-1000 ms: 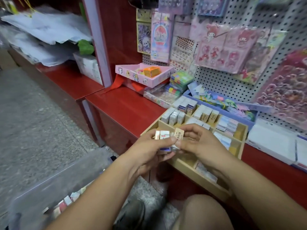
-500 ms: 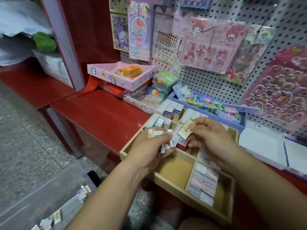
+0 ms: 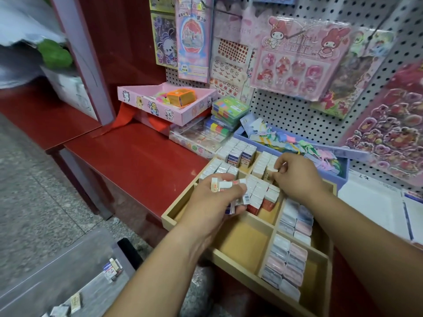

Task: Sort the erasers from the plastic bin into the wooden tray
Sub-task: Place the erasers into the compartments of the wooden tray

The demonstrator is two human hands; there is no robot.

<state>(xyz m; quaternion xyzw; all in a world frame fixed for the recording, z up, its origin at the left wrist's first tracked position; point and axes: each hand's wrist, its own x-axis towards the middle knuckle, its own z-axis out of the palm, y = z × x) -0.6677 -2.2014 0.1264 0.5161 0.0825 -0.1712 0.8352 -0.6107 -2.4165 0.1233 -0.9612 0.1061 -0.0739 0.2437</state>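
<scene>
Right hand (image 3: 295, 177) lowered onto the wooden tray (image 3: 177, 203), its tan eraser (image 3: 267, 175) now set into a far compartment's row

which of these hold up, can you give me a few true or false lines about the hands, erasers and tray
1. The left hand grips several erasers. True.
2. The right hand hangs idle off the wooden tray. False: it pinches one eraser at a row in the tray.
3. The tray's near-left compartment is packed with erasers. False: its visible floor is bare.
4. The plastic bin holds loose erasers. True.
</scene>
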